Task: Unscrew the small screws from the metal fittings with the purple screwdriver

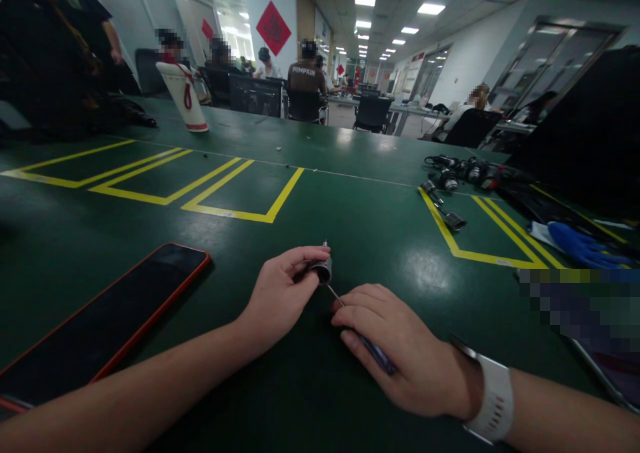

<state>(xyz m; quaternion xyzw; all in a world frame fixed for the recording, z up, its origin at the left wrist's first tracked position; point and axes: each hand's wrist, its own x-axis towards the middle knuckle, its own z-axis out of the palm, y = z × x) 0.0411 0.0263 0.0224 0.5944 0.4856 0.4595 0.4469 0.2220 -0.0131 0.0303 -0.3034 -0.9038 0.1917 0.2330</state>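
Note:
Between the thumb and fingers of my left hand [283,289] is a small dark hollow metal part [325,271], its round opening facing me and a thin pin-like tip sticking out at the far end. My right hand [385,346] is closed around the dark purple handle of a screwdriver [379,354]. The screwdriver's thin shaft points up and left, and its end meets the lower edge of the metal part; whether it is inside cannot be made out. A white watch band circles my right wrist.
On the green table [350,203] lies an orange-cased phone [115,316] at left. Yellow tape marks boxes. A white cup [185,97] stands at the back left. Dark connectors with cables [450,176] and a blue glove [580,243] are at right. People sit farther back.

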